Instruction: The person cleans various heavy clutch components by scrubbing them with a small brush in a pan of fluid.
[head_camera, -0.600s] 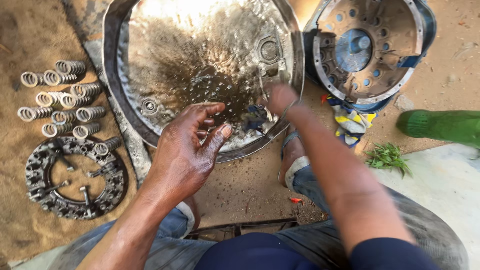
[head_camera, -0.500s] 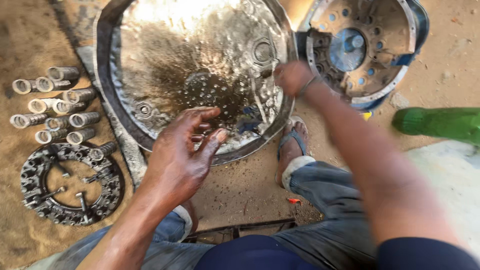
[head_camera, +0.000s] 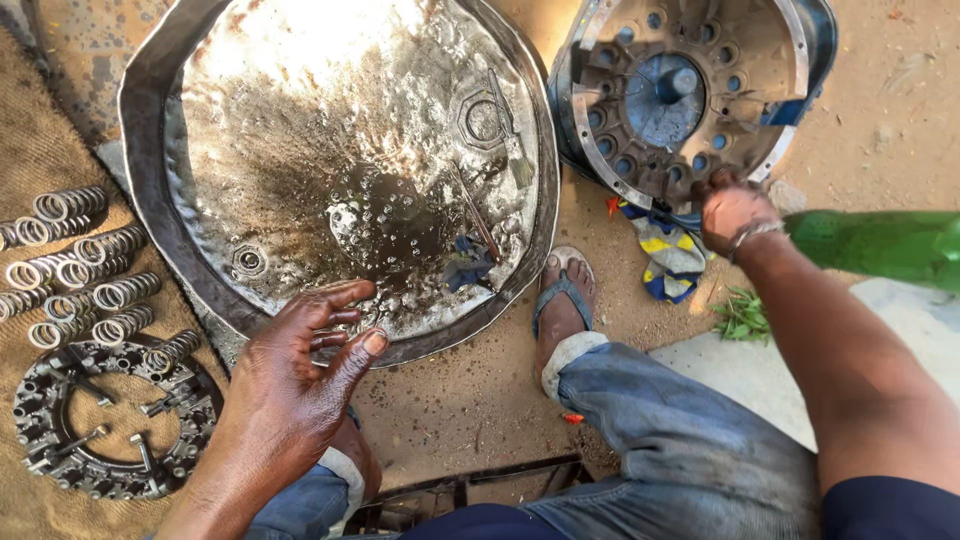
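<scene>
The person's right hand (head_camera: 733, 212) was curled at the lower rim of the round, hole-studded grey metal housing (head_camera: 690, 85), just right of the big dented metal pan (head_camera: 340, 160); whether the fingers gripped the rim or only rested there could not be told. The left hand (head_camera: 300, 345) hung open and wide, empty, over the pan's near rim.

The likeliest trouble lay with that housing: it looked heavy and stood tilted on sand, so a one-handed pull might have let it slip or roll toward the sandalled foot (head_camera: 562, 300) between it and the pan. Oily fingers would have made a slip more likely.

The pan held a shallow pool of dark oily liquid (head_camera: 390, 215) near its middle, a thin rod-like tool (head_camera: 478, 220) and a small dark blue scrap (head_camera: 465, 265) toward its right side. Left of the pan lay a cluster of grey coil springs (head_camera: 75, 270) and a dark toothed metal ring (head_camera: 110, 425) with loose bolts inside. A yellow-and-blue rag (head_camera: 665, 255) and a green bottle (head_camera: 880, 245) lay right of the pan.
</scene>
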